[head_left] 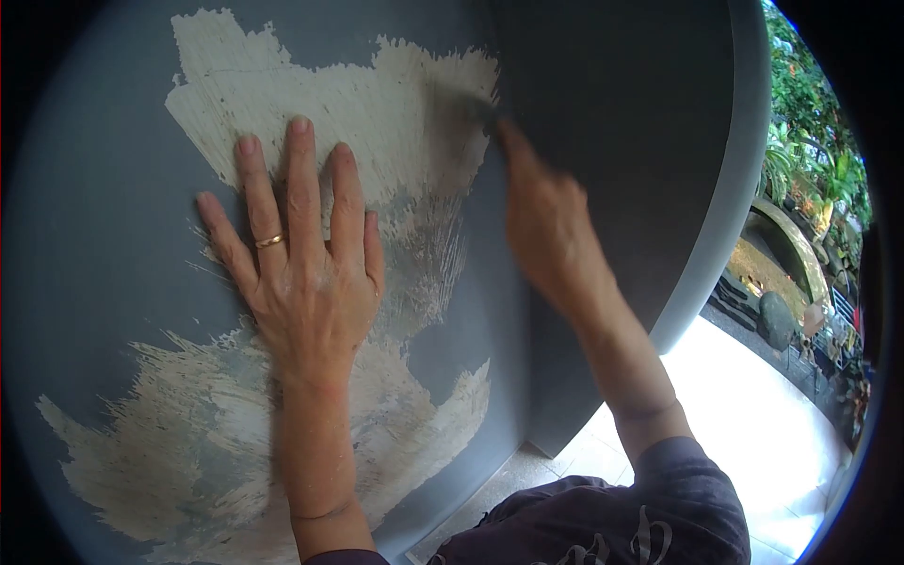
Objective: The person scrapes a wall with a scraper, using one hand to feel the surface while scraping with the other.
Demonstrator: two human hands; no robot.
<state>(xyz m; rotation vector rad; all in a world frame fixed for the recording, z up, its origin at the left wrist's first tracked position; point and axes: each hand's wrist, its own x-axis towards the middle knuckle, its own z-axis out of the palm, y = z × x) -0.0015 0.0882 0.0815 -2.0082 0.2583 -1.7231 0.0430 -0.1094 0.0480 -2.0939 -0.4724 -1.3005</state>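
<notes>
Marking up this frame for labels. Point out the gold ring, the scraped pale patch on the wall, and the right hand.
gold ring [269, 241]: head view, on the band around the left hand's finger.
scraped pale patch [395, 104]: head view, on its bare upper area.
right hand [546, 231]: head view, on the back of the hand.

In my head view, the bearing surface is a grey painted wall panel [104, 282] standing upright. Two broad patches of cream scraped bare surface [377, 104] interrupt its paint: one at the upper centre, one at the lower left, each with ragged, streaked edges. My left hand [306, 273] lies flat on the panel between them, fingers spread. At the panel's foot I see a pale tiled floor [753, 414].
</notes>
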